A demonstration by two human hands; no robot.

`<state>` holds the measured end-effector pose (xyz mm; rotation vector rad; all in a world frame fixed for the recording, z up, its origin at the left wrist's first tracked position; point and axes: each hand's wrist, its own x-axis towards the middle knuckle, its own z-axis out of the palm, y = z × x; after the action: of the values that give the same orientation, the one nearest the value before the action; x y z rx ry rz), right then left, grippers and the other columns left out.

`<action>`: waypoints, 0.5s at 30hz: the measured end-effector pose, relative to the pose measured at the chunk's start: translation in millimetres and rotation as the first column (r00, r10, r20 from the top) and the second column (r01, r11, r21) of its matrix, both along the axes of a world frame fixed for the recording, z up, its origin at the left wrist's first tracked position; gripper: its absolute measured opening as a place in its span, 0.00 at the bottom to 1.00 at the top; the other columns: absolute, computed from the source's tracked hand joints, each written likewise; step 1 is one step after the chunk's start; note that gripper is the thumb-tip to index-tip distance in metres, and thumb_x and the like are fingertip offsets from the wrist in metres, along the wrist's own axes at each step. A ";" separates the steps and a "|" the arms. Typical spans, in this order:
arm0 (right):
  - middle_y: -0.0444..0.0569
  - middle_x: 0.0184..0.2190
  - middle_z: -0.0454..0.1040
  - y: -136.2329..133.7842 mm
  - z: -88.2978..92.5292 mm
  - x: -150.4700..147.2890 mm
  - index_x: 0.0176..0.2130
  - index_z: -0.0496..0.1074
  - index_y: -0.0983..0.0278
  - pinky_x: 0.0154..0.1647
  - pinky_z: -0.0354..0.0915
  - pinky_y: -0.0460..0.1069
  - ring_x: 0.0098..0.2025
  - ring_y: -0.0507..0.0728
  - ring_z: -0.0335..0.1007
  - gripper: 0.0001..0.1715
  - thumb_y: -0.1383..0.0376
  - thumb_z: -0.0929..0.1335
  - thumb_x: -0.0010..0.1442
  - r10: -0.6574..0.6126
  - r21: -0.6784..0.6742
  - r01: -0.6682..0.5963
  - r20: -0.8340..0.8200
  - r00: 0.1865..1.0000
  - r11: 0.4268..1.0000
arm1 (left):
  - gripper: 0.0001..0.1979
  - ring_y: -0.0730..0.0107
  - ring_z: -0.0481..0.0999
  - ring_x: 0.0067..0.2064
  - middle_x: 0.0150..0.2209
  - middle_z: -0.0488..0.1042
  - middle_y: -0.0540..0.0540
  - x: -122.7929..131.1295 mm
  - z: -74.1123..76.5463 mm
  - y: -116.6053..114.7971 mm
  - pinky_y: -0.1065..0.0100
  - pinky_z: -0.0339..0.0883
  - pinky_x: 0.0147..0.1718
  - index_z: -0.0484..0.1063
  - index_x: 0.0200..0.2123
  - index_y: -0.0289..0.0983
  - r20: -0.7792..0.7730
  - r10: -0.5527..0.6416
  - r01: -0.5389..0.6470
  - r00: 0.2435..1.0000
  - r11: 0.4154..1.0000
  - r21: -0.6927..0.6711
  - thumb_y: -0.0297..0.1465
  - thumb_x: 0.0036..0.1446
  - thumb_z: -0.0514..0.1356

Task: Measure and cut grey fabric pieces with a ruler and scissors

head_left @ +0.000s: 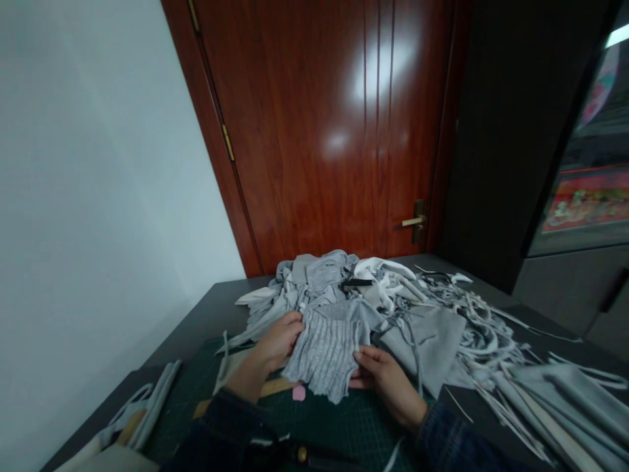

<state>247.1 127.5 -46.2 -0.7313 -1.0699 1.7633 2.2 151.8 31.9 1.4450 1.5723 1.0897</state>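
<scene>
Ribbed knit in both hands, clutter on every side

Far left, pale folded fabric strips (160, 400) sit on the dark tabletop (223, 295), next to a green cutting mat (171, 419). Then the left hand (282, 341), pinching the upper left edge of a grey ribbed knit piece (324, 354). That piece is held up over the mat, right in front of a heap of grey fabric (319, 272). Below it there's a little pink chip (298, 393), chalk maybe, plus what looks like black scissors (319, 457) at the bottom of the view. The right hand (377, 372) grips the knit's right edge, thumb on top.

My worry: pull those two edges unevenly and the ribs could skew. The bottom edge looks wavy, so rough handling might fray it. Further right, a flat grey panel (427, 347) and a tangle of thin offcuts (484, 334) lie close enough that a sweeping sleeve could snag some.
</scene>
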 end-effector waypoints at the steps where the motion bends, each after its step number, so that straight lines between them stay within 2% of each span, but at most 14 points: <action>1: 0.47 0.30 0.79 0.0 -1.5 -1.6 0.38 0.78 0.65 0.38 0.75 0.51 0.31 0.55 0.77 0.32 0.42 0.80 0.48 0.015 0.001 -0.015 -0.002 1.000 1.000 | 0.05 0.66 0.76 0.30 0.26 0.73 0.52 -8.7 4.0 4.6 0.68 0.68 0.29 0.70 0.30 0.40 -0.027 0.021 -0.021 0.999 1.000 -0.004 0.33 0.47 0.61; 4: 0.51 0.32 0.82 1.0 -6.1 -6.3 0.42 0.79 0.66 0.39 0.74 0.51 0.33 0.56 0.79 0.37 0.40 0.80 0.47 0.040 0.048 -0.041 0.015 0.999 0.998 | 0.06 0.65 0.76 0.31 0.27 0.74 0.52 -39.8 19.4 21.9 0.69 0.67 0.28 0.70 0.31 0.40 -0.105 0.093 -0.095 0.990 0.995 -0.012 0.32 0.47 0.61; 9: 0.50 0.27 0.80 6.4 -21.8 -12.1 0.36 0.79 0.65 0.34 0.71 0.50 0.28 0.55 0.76 0.38 0.36 0.79 0.45 0.020 0.114 -0.026 0.056 0.998 0.993 | 0.06 0.65 0.78 0.34 0.29 0.77 0.50 -79.8 35.3 52.5 0.70 0.66 0.29 0.70 0.34 0.40 -0.238 0.227 -0.228 0.944 0.973 0.022 0.32 0.49 0.60; 12: 0.49 0.27 0.80 9.2 -31.7 -15.8 0.36 0.78 0.65 0.33 0.70 0.50 0.28 0.55 0.75 0.37 0.36 0.78 0.47 0.040 0.145 -0.051 0.075 0.996 0.988 | 0.07 0.62 0.81 0.38 0.34 0.80 0.46 -77.1 33.6 68.8 0.69 0.69 0.33 0.74 0.34 0.39 -0.305 0.191 -0.180 0.933 0.982 0.065 0.32 0.50 0.60; 15: 0.50 0.27 0.80 11.5 -38.8 -19.9 0.36 0.77 0.65 0.33 0.69 0.51 0.27 0.55 0.74 0.37 0.35 0.77 0.48 0.055 0.164 -0.070 0.093 0.994 0.984 | 0.08 0.59 0.82 0.39 0.34 0.82 0.45 -51.1 27.8 87.6 0.66 0.72 0.35 0.79 0.34 0.38 -0.385 0.075 -0.041 0.920 0.995 0.096 0.31 0.52 0.60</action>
<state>227.2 139.1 -85.0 -0.6829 -1.2962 1.6823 -48.9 239.4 59.7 1.7653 1.8695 0.9526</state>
